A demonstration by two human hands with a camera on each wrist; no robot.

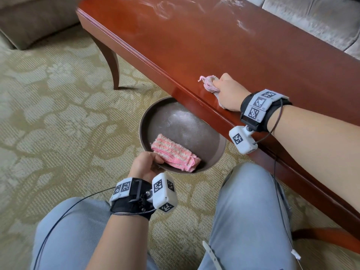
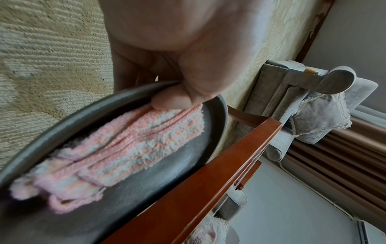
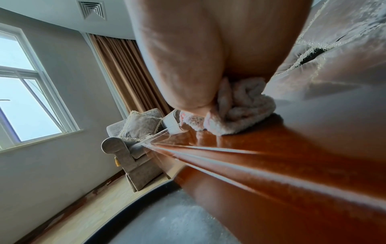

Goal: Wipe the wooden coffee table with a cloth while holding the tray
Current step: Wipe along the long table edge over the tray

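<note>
A reddish wooden coffee table (image 1: 194, 36) runs from the far left to the near right. My right hand (image 1: 228, 92) grips a crumpled pale pink cloth (image 1: 209, 84) and presses it on the tabletop close to the near edge; the cloth (image 3: 240, 112) bunches under the palm in the right wrist view. My left hand (image 1: 144, 164) grips the near rim of a round dark tray (image 1: 175, 117), held below the table's edge and partly under it. A folded pink-and-white striped towel (image 1: 175, 152) lies in the tray, my thumb (image 2: 173, 102) touching its corner (image 2: 146, 132).
White smears (image 1: 163, 8) streak the far part of the tabletop. A grey sofa (image 1: 311, 20) stands behind the table, a brown cushion (image 1: 29, 22) lies far left, a grey armchair (image 3: 133, 145) is by the window. Patterned carpet (image 1: 58, 114) covers the floor. My knees (image 1: 249, 211) are close to the table.
</note>
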